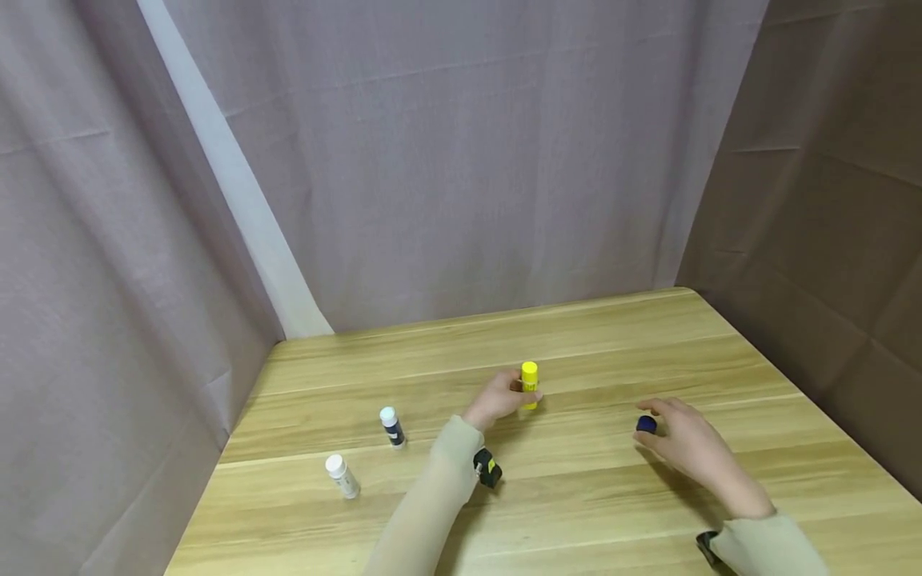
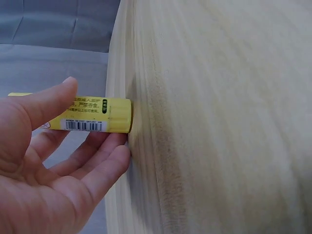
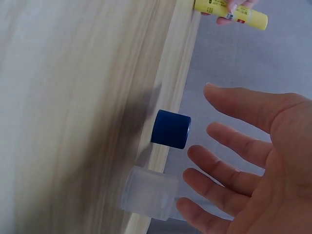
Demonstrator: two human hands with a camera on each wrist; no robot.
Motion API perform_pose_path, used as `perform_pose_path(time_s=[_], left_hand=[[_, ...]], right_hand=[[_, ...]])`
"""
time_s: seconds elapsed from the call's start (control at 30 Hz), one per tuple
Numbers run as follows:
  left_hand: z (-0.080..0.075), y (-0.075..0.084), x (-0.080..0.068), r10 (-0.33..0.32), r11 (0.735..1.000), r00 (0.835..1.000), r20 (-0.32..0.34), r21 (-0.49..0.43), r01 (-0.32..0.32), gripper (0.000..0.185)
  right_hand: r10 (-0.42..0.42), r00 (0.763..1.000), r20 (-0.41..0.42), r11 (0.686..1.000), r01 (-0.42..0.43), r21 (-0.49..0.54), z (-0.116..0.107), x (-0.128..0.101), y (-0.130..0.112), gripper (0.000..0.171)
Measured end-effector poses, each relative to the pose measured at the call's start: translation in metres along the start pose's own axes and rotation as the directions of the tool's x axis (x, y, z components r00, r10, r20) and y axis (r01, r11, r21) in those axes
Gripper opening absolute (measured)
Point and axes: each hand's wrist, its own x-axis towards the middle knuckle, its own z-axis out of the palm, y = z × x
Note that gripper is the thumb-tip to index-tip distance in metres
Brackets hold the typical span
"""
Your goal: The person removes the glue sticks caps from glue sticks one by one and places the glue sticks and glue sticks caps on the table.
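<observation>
My left hand holds a yellow glue stick upright at the tabletop, thumb on the near side and fingers behind. Its printed label and barcode show in the left wrist view, where the glue stick has its base at the wood. On the right, my right hand hovers with fingers spread around a small dark blue cylinder. In the right wrist view a gap separates the fingers from this blue cylinder. Beside it stands a translucent round piece, hidden in the head view.
Left of my left arm stand two white-capped tubes, one with a dark blue label and one pale. The wooden table ends at a grey curtain behind and a brown one at right.
</observation>
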Motion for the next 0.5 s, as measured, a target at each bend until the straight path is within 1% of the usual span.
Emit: perform_pose_path(time_s=[0.1,0.17,0.2,0.3,0.4,0.43,0.5], left_hand=[[-0.001,0.001,-0.002,0.016,1.000,1.000,-0.008,0.007,-0.016,0.031],[-0.003,0.004,-0.004,0.037,0.999,0.999,-0.013,0.005,-0.037,0.030],[-0.004,0.006,-0.005,0.063,0.998,0.998,-0.019,0.013,-0.063,0.029],[-0.011,0.018,-0.007,0.117,0.993,0.993,-0.029,0.014,-0.117,0.027],[-0.018,0.031,-0.008,0.142,0.990,0.989,-0.047,0.018,-0.141,0.028],[-0.021,0.034,-0.009,0.134,0.991,0.990,-0.048,0.008,-0.133,0.031],[-0.025,0.039,-0.010,0.140,0.990,0.989,-0.055,0.012,-0.140,0.033]], right_hand=[[0.000,1.000,0.001,1.000,0.000,0.003,0.001,0.000,-0.001,0.052],[-0.002,1.000,0.003,1.000,0.002,0.004,0.002,-0.001,-0.001,0.052],[-0.003,1.000,0.004,1.000,0.003,0.005,0.003,-0.001,-0.001,0.051],[-0.009,1.000,0.003,1.000,0.009,0.000,0.004,-0.001,-0.001,0.051],[-0.011,1.000,0.000,1.000,0.011,-0.006,0.005,0.000,-0.001,0.051],[-0.012,1.000,-0.001,1.000,0.012,-0.009,0.006,0.001,-0.001,0.051],[-0.009,1.000,-0.001,1.000,0.009,-0.010,0.006,0.001,-0.001,0.051]])
